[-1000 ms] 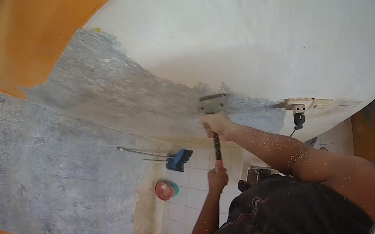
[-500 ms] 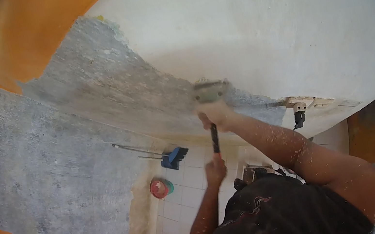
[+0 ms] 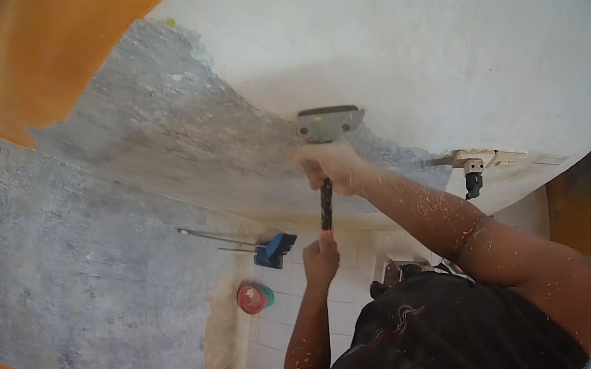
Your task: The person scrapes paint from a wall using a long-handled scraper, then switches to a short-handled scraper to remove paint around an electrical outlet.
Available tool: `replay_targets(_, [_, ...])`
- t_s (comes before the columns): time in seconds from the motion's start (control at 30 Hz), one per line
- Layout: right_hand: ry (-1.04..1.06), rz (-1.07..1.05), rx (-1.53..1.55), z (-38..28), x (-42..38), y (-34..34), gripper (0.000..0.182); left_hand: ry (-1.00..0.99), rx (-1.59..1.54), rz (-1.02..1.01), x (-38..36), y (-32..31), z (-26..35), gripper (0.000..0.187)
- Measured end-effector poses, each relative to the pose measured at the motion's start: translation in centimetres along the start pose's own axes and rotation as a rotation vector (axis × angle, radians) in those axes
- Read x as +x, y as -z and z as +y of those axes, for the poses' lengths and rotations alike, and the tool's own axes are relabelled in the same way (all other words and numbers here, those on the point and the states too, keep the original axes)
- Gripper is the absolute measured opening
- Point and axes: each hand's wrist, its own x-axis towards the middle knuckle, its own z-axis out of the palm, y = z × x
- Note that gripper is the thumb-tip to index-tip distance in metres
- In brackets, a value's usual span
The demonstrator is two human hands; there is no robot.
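A long-handled scraper (image 3: pixel 326 207) with a broad metal head is in both of my hands. My right hand (image 3: pixel 333 168) is closed round it just below the head, and my left hand (image 3: pixel 321 263) grips the lower end of the handle. The blade lies at the border between white paint and bare grey plaster on the wall (image 3: pixel 411 35); whether it touches cannot be made out. Pale flakes speckle my arms and dark shirt.
To the right, a socket with a plug (image 3: pixel 472 172) sticks out of the wall. On the tiled floor are a blue dustpan and brush (image 3: pixel 275 249) and a red and green bucket (image 3: pixel 253 298). Another wall (image 3: pixel 99 308), mostly bare grey, stands at left.
The scraper and both hands have shifted upward in the view and slightly left, the head moving farther up the wall. My grip on it stays the same.
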Motion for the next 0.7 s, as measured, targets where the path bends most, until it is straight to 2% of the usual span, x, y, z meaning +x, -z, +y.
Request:
replay_targets(0.03, [0.016, -0.002, 0.003, 0.5, 0.2, 0.7, 0.031, -0.052, -0.058, -0.019, 0.1, -0.6, -1.7, 0.049])
replay_targets(0.17, [-0.192, 0.158, -0.037, 4.8, -0.2, 5.7, 0.034, 0.333, -0.006, 0.004, -2.9, -4.9, -5.5, 0.062])
replay_targets(0.2, [-0.259, 0.217, -0.053, 5.1, -0.1, 6.0, 0.034, 0.323, -0.070, -0.005, -3.2, -4.9, -5.4, 0.063])
replay_targets(0.23, [-0.257, 0.215, -0.063, 3.4, -0.2, 4.5, 0.034, -0.039, 0.232, 0.085, -2.4, -4.4, -4.7, 0.057])
replay_targets(0.3, [-0.042, -0.012, -0.017, 0.4, -0.1, 1.1, 0.030, 0.045, -0.125, 0.018, -0.1, -1.5, -3.0, 0.046])
replay_targets(0.37, [-0.021, -0.022, -0.024, -1.0, -0.3, -0.7, 0.028, -0.016, -0.122, -0.013, 0.3, 0.3, 1.5, 0.043])
replay_targets(0.43, [0.041, -0.040, -0.032, -1.1, -0.2, -0.6, 0.027, -0.055, -0.024, -0.012, 0.0, -0.4, 1.4, 0.046])
replay_targets(0.5, [-0.064, 0.109, -0.126, 2.1, 0.0, 2.6, 0.025, 0.108, 0.138, 0.025, -0.9, -2.8, -3.0, 0.055])
replay_targets(0.53, [-0.062, 0.111, -0.128, 3.8, 0.3, 4.3, 0.025, 0.191, 0.075, -0.017, -1.8, -3.6, -4.9, 0.055])
replay_targets(0.6, [-0.246, 0.228, -0.134, 5.4, 0.3, 5.6, 0.028, 0.380, -0.031, -0.048, -2.8, -4.4, -5.0, 0.053])
replay_targets(0.63, [-0.242, 0.223, -0.141, 4.8, 0.6, 5.0, 0.028, 0.373, -0.036, -0.044, -1.9, -3.9, -4.5, 0.053])
replay_targets(0.7, [-0.039, 0.086, -0.152, 2.7, 0.9, 2.4, 0.032, -0.149, 0.169, 0.046, -0.3, -1.7, -3.6, 0.054])
